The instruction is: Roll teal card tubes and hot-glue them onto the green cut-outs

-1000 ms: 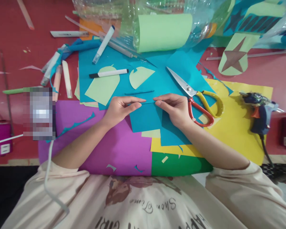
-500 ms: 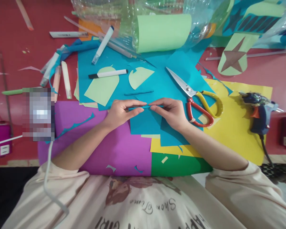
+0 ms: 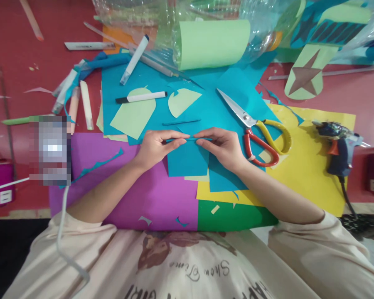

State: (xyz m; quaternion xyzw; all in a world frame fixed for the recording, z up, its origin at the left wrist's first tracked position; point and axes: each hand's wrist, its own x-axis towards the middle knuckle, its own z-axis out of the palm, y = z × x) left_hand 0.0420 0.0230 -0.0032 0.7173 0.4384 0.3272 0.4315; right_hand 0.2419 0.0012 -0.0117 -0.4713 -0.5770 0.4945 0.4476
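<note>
My left hand (image 3: 156,147) and my right hand (image 3: 227,147) pinch the top edge of a small blue sheet of paper (image 3: 188,162), thumbs below and fingers above. That edge looks folded or rolled into a narrow strip between my fingertips. Just beyond lies a thin rolled blue paper strip (image 3: 181,122). Scissors (image 3: 247,120) with one red and one yellow handle rest right of my right hand, blades partly apart. A pale green paper cutout (image 3: 183,101) and a black-and-white marker (image 3: 143,97) lie past my left hand.
Clear plastic bottles, one wrapped in green paper (image 3: 213,43), lie at the back. A glue gun (image 3: 339,149) sits on yellow paper (image 3: 314,182) at right. A blurred-out device (image 3: 51,149) with a cable stands left, by purple paper (image 3: 156,199). Several markers are scattered at upper left.
My fingertips have shifted slightly left along with the small blue sheet, whose lower edge now sits a little farther left. The other things stay in place.
</note>
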